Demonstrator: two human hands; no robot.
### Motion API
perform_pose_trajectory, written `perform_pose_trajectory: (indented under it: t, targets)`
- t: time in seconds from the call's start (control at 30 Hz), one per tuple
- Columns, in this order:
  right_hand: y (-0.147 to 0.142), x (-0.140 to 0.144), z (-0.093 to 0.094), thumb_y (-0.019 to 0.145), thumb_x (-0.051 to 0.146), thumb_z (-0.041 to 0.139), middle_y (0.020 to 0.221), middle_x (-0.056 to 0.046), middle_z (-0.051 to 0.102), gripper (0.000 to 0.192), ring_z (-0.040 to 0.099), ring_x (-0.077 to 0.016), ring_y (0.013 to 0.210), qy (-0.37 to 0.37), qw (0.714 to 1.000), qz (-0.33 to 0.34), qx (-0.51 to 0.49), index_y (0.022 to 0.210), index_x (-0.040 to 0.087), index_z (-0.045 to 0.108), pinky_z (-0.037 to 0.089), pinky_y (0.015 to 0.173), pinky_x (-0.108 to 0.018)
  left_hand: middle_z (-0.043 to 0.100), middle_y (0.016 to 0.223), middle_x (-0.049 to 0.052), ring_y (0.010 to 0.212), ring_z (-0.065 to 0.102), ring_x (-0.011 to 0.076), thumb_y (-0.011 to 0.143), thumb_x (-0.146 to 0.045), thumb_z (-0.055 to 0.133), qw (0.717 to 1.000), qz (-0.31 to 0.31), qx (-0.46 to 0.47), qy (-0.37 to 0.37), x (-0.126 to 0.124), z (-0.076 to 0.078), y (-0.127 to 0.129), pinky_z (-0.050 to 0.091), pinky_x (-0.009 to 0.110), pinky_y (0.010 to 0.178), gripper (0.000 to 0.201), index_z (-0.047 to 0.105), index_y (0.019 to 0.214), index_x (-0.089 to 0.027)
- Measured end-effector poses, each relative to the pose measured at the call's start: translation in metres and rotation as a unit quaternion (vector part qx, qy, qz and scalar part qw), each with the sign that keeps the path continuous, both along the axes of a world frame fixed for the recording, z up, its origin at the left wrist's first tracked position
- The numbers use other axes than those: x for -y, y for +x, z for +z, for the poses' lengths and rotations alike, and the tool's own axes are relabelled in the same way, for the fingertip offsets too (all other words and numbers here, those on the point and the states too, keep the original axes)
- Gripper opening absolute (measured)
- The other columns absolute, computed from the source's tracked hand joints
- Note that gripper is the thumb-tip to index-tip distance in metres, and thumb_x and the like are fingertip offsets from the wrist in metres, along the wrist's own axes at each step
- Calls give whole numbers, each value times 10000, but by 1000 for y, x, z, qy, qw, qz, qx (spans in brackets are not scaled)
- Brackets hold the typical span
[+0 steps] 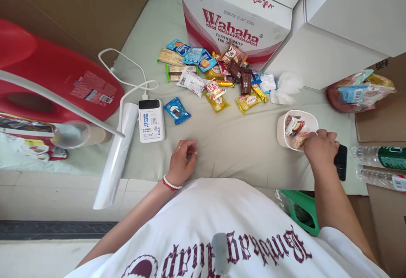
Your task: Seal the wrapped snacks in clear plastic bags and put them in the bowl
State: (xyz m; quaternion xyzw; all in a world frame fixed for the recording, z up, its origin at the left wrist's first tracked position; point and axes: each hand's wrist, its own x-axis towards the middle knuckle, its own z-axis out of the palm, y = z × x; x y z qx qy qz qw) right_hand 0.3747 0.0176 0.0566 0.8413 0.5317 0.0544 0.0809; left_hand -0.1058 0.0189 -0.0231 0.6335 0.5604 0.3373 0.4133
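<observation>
My left hand (182, 159) rests on the pale cloth surface (241, 147) with fingers curled in and nothing visible in them; a beaded bracelet circles its wrist. My right hand (320, 147) is at the near rim of a small white container (282, 128) that holds a few snack packets, its fingers curled at the edge; whether it grips a packet is hidden. A pile of several wrapped snacks (218, 77) lies spread farther away, and one blue packet (176, 110) lies apart near a white power bank (151, 121).
A white Wahaha carton (236, 16) and white boxes stand at the back. Left are a red plastic item (60, 75), a clear cup (71, 134), a white cable and a white roll (116, 157). Right: a snack bag (358, 92), water bottles (380, 157), a black object (341, 162), a green bin (301, 210).
</observation>
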Motion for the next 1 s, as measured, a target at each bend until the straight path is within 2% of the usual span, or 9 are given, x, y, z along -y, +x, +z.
perform_pose_trajectory:
  t: [0.1,0.2,0.37,0.47,0.53,0.67,0.77,0.87,1.0]
  targets:
    - [-8,-33,25,972,231,453,1265,-242,623,358,568,-395,1196,52,999,-5,1,1180,253,744,492,859,-564,591,1036,60,916,621,198,865,-216,568,1000,-6,-13,12,0,3,3,608,358,792,188,575,1053,-215]
    - [-28,-94,35,998,259,488,1174,-166,658,339,624,-315,1133,64,992,82,-76,1213,211,745,479,946,-493,606,1010,61,898,624,199,879,-217,550,999,-10,-25,19,0,7,4,593,354,794,139,591,1013,-215]
    - [-84,-198,-3,1002,252,552,1200,-192,670,296,626,-260,1116,11,982,140,-123,1179,88,724,446,965,-401,647,937,47,845,628,191,906,-210,518,998,-34,-51,34,9,16,-1,554,334,781,131,637,961,-218]
    - [-102,-231,-28,950,219,621,1214,-231,666,271,631,-282,1132,14,983,100,-154,1151,56,701,450,952,-399,661,900,41,817,633,190,918,-212,513,997,-22,-65,32,21,21,-12,539,328,754,141,654,923,-224]
    - [-103,-237,-33,932,175,598,1165,-218,679,246,635,-259,1127,44,977,62,-201,1106,40,709,430,975,-399,666,895,42,810,636,191,925,-227,519,997,0,-68,21,31,22,-23,538,331,747,140,657,901,-229]
    - [-94,-210,-15,926,252,591,1045,-165,702,255,620,-210,1051,132,950,26,-283,1050,76,727,410,970,-390,662,893,41,810,643,198,928,-287,566,998,48,-32,-20,48,24,-40,556,342,742,120,672,908,-234]
    - [-102,-156,-5,887,375,657,872,-66,685,234,562,-172,798,224,863,39,-451,1008,184,718,433,746,-327,655,912,38,822,652,199,935,-323,597,997,26,33,-64,45,29,-35,572,353,755,115,674,942,-238]
    - [-131,-91,-13,849,510,660,714,19,597,297,405,-118,530,211,781,25,-587,983,245,672,303,515,-295,658,950,42,840,657,192,951,-338,591,991,-39,98,-83,24,39,-8,572,349,763,134,677,965,-236]
    - [-178,-25,-33,784,522,708,709,42,579,328,351,-79,476,182,699,-4,-691,937,236,663,263,471,-256,647,855,39,799,622,173,952,-392,578,985,-83,141,-54,-13,47,55,512,303,702,217,667,896,-203]
